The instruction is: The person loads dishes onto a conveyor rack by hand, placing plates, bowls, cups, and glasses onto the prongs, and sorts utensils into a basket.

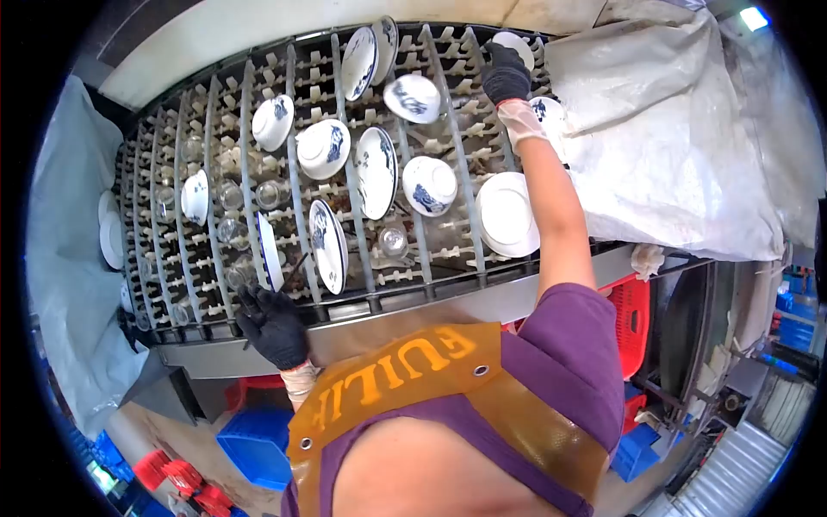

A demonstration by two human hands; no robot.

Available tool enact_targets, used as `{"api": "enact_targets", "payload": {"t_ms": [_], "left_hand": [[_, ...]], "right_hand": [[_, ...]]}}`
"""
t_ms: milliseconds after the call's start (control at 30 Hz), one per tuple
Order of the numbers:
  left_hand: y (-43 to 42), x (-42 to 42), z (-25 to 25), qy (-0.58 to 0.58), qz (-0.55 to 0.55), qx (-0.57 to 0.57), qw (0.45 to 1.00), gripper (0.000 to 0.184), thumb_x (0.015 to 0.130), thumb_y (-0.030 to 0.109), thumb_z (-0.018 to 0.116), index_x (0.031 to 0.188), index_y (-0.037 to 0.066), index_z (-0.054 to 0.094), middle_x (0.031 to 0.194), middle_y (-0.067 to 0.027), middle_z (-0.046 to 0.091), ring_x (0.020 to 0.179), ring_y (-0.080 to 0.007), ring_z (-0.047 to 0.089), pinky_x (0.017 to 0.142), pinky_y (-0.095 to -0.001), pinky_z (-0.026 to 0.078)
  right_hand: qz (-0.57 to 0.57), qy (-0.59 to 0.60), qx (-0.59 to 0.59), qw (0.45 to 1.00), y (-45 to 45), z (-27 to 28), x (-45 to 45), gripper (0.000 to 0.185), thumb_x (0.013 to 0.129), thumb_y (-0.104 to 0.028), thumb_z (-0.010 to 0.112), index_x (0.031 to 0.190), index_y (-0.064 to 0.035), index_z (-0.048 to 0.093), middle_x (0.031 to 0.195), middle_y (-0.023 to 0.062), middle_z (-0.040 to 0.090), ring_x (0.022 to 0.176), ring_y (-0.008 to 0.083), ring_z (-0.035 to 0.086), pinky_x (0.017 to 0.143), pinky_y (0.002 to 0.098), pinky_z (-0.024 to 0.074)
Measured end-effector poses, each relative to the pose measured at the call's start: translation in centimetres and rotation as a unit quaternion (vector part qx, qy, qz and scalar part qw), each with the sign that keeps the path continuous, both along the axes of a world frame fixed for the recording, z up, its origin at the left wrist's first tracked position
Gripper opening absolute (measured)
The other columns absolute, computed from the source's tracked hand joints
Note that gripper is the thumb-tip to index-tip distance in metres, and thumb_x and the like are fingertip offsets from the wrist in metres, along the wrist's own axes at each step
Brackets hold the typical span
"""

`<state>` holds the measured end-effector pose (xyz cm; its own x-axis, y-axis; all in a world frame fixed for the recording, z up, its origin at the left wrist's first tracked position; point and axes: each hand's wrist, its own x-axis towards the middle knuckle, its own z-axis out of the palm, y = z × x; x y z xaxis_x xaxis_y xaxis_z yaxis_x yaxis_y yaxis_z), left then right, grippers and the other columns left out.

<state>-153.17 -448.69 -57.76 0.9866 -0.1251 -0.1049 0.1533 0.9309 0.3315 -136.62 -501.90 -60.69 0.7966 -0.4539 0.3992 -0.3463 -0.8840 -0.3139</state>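
My right hand, in a black glove, reaches to the far right of the rack conveyor. Its fingers are closed at the edge of a small white dish. At the near edge lies my left hand, also gloved in black, fingers spread and nothing in them. Just beyond it a white rectangular dish leans between the slats, beside a blue-patterned oval plate. A plain white plate rests below my right forearm, and a patterned dish is partly hidden by the wrist.
Patterned bowls and several small glasses sit among the pegs. Plastic curtains hang at the right and left. Below the metal edge stand a blue crate and a red basket.
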Motion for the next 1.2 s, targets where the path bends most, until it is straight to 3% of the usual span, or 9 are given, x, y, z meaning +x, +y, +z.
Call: {"api": "enact_targets", "payload": {"t_ms": [100, 200, 367, 467, 567, 633, 733, 967, 1200], "left_hand": [[-0.8, -0.2, 0.4, -0.022, 0.005, -0.017, 1.000, 0.044, 0.093, 0.037, 0.040, 0.127, 0.010, 0.046, 0.122, -0.0101, 0.054, 0.105, -0.0210, 0.053, 0.095, -0.0377, 0.037], [-1.1, -0.5, 0.4, -0.037, 0.026, -0.027, 0.999, 0.043, 0.092, 0.035, 0.043, 0.126, 0.009, 0.047, 0.120, -0.0106, 0.055, 0.104, -0.0210, 0.054, 0.094, -0.0374, 0.038], [-3.1, -0.7, 1.3, -0.047, 0.072, -0.022, 0.996, 0.043, 0.093, 0.034, 0.044, 0.126, 0.008, 0.047, 0.117, -0.0107, 0.056, 0.105, -0.0188, 0.052, 0.096, -0.0355, 0.039], [-2.9, -1.0, 1.1, -0.032, 0.072, -0.036, 0.996, 0.041, 0.092, 0.033, 0.045, 0.122, 0.005, 0.051, 0.117, -0.0121, 0.056, 0.105, -0.0199, 0.053, 0.097, -0.0343, 0.038], [-3.1, -0.9, 1.1, -0.047, 0.058, -0.009, 0.997, 0.040, 0.091, 0.032, 0.047, 0.118, 0.002, 0.054, 0.115, -0.0139, 0.058, 0.105, -0.0214, 0.054, 0.097, -0.0338, 0.039], [-3.1, -1.0, 1.0, -0.062, 0.067, -0.003, 0.996, 0.040, 0.092, 0.032, 0.047, 0.118, 0.002, 0.054, 0.115, -0.0141, 0.058, 0.106, -0.0218, 0.054, 0.096, -0.0342, 0.039], [-4.2, -1.2, 1.7, -0.047, 0.077, -0.058, 0.994, 0.040, 0.091, 0.032, 0.047, 0.117, 0.003, 0.055, 0.115, -0.0139, 0.058, 0.106, -0.0217, 0.053, 0.096, -0.0346, 0.040], [-4.3, -1.1, 1.4, -0.067, 0.088, -0.038, 0.993, 0.037, 0.091, 0.029, 0.048, 0.113, 0.001, 0.057, 0.116, -0.0121, 0.058, 0.103, -0.0214, 0.056, 0.096, -0.0341, 0.040], [-4.0, -1.9, -0.1, -0.090, 0.049, -0.067, 0.993, 0.040, 0.091, 0.032, 0.047, 0.117, 0.002, 0.054, 0.117, -0.0119, 0.057, 0.110, -0.0215, 0.051, 0.100, -0.0361, 0.036]], "right_hand": [[-0.091, 0.117, -0.057, 0.987, -3.0, -3.6, 1.8, 0.034, 0.078, -0.022, 0.047, 0.110, -0.0163, 0.056, 0.113, 0.0141, 0.056, 0.106, 0.0310, 0.053, 0.088, 0.0506, 0.0397], [-0.078, 0.195, -0.012, 0.978, -6.5, -5.3, 3.3, 0.040, 0.077, -0.025, 0.051, 0.115, -0.0151, 0.056, 0.118, 0.0164, 0.054, 0.111, 0.0315, 0.051, 0.095, 0.0431, 0.0383], [0.002, 0.009, 0.080, 0.997, -7.7, -1.9, 7.3, 0.043, 0.076, -0.042, 0.060, 0.100, -0.0058, 0.063, 0.099, 0.0165, 0.063, 0.086, 0.0319, 0.061, 0.078, 0.0385, 0.0474], [0.114, 0.004, 0.475, 0.873, -10.1, -3.3, 7.7, 0.053, 0.078, -0.048, 0.054, 0.106, -0.0038, 0.059, 0.105, 0.0219, 0.059, 0.101, 0.0356, 0.055, 0.088, 0.0395, 0.0412], [0.069, 0.183, 0.159, 0.968, -12.8, -2.4, 3.7, 0.054, 0.078, -0.050, 0.054, 0.110, -0.0070, 0.060, 0.116, 0.0176, 0.056, 0.107, 0.0322, 0.052, 0.094, 0.0366, 0.0385], [0.160, 0.275, 0.163, 0.934, -15.7, -4.9, 1.3, 0.037, 0.079, -0.033, 0.063, 0.104, -0.0057, 0.063, 0.093, 0.0095, 0.066, 0.087, 0.0188, 0.060, 0.077, 0.0320, 0.0477], [0.197, 0.226, 0.149, 0.942, -16.7, -6.1, -4.4, 0.036, 0.078, -0.032, 0.064, 0.102, -0.0057, 0.064, 0.095, 0.0120, 0.066, 0.086, 0.0188, 0.061, 0.080, 0.0320, 0.0460], [0.220, 0.448, 0.280, 0.820, -16.1, 0.2, -6.0, 0.048, 0.074, -0.042, 0.066, 0.104, -0.0050, 0.062, 0.094, 0.0156, 0.065, 0.088, 0.0227, 0.062, 0.080, 0.0334, 0.0462], [0.141, 0.435, -0.018, 0.889, -14.1, 7.3, -0.2, 0.052, 0.072, -0.046, 0.065, 0.104, -0.0048, 0.062, 0.094, 0.0169, 0.064, 0.090, 0.0260, 0.062, 0.081, 0.0346, 0.0458]]}}
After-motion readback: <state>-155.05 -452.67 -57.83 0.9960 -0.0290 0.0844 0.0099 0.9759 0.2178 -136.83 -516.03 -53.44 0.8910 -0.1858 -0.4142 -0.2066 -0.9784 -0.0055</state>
